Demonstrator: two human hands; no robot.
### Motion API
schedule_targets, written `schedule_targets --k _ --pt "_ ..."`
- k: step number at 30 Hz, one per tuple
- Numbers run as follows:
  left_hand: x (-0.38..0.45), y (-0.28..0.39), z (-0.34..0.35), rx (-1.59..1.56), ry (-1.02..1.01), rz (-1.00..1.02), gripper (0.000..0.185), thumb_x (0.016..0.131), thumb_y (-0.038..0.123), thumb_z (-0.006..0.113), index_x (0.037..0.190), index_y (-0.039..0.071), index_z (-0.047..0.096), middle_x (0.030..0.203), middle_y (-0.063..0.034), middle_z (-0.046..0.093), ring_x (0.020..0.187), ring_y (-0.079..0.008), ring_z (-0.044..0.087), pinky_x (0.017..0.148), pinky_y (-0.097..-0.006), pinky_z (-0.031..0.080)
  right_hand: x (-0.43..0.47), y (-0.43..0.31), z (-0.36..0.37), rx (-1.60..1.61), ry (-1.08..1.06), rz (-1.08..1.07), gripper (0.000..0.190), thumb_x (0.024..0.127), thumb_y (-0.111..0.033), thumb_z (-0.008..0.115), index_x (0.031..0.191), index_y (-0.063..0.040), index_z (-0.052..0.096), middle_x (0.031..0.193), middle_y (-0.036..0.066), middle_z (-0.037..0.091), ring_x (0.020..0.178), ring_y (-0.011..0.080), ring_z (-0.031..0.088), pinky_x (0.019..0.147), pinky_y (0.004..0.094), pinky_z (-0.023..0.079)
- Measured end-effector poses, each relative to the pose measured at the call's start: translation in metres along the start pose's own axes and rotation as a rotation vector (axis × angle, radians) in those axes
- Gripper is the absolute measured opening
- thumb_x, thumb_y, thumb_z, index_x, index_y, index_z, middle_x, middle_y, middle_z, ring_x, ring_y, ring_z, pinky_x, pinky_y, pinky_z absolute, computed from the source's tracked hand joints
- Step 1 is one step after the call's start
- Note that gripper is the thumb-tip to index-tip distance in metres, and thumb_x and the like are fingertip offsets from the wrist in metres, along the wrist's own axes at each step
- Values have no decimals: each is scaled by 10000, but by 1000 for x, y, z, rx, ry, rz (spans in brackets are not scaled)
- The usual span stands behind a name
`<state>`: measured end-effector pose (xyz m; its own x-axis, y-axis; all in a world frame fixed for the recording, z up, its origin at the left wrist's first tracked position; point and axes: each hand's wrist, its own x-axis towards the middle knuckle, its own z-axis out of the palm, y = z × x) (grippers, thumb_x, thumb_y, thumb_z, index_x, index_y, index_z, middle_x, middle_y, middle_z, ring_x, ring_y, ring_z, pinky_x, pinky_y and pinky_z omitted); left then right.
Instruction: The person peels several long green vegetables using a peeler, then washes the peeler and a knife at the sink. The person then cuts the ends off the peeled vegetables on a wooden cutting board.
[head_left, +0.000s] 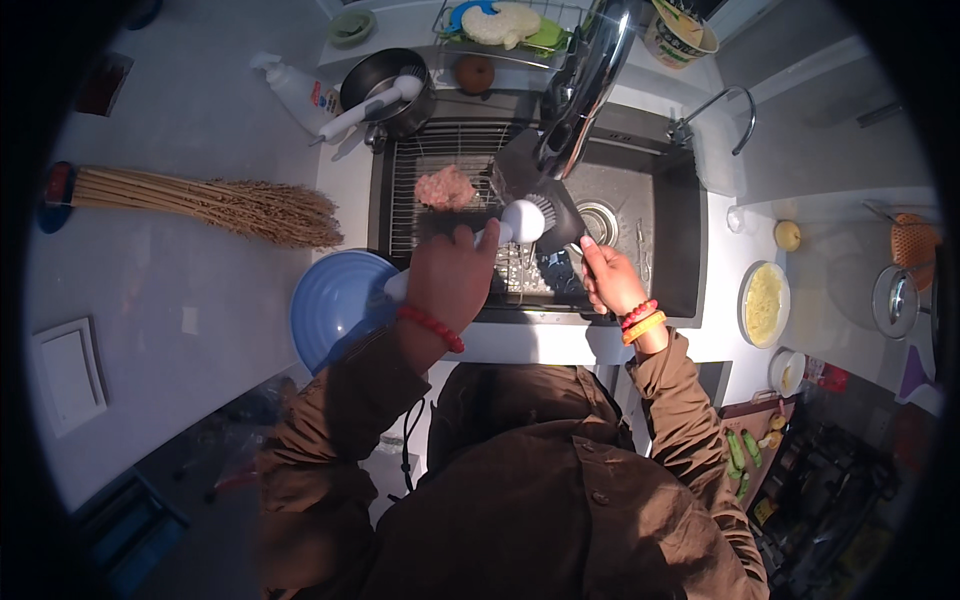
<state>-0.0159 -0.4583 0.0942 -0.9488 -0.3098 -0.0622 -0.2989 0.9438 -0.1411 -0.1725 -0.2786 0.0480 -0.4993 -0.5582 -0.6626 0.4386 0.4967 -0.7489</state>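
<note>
My left hand grips the handle of a white scrub brush over the sink. The brush's bristles point right, against or very close to a dark flat-sided object. My right hand pinches that object at its right edge; what exactly it is, I cannot tell. Above it leans a dark, shiny faucet, hiding part of it. A pink mesh-like clump rests on the wire rack at the sink's left. The round drain shows just beyond my right hand.
A blue basin overlaps the counter's left. Behind it lie a straw broom, a spray bottle and a saucepan with another brush across it. A thin tap and a plate of yellow food are right.
</note>
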Motion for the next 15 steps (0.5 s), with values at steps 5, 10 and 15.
schedule_targets --k 5,10,15 --pt "28 -34 11 -46 68 -176 283 903 259 506 1165 188 585 832 -99 584 641 -249 628 522 -383 497 -11 -5 4 58 -32 63 456 929 -470 492 712 -72 439 509 -1 407 329 91 352 298 252 288" --pt "-7 7 4 -40 95 50 351 856 211 516 1200 168 574 791 -87 573 639 -252 615 533 -393 487 -5 -5 -1 66 3 72 458 925 -479 495 711 -78 437 509 -5 402 328 85 349 294 252 282" --pt "22 -43 25 -116 55 -253 293 901 213 466 1158 136 583 817 -92 615 684 -252 638 561 -373 506 -18 -9 -1 24 -45 73 444 938 -467 477 745 -67 489 515 -7 415 340 76 357 314 238 287"
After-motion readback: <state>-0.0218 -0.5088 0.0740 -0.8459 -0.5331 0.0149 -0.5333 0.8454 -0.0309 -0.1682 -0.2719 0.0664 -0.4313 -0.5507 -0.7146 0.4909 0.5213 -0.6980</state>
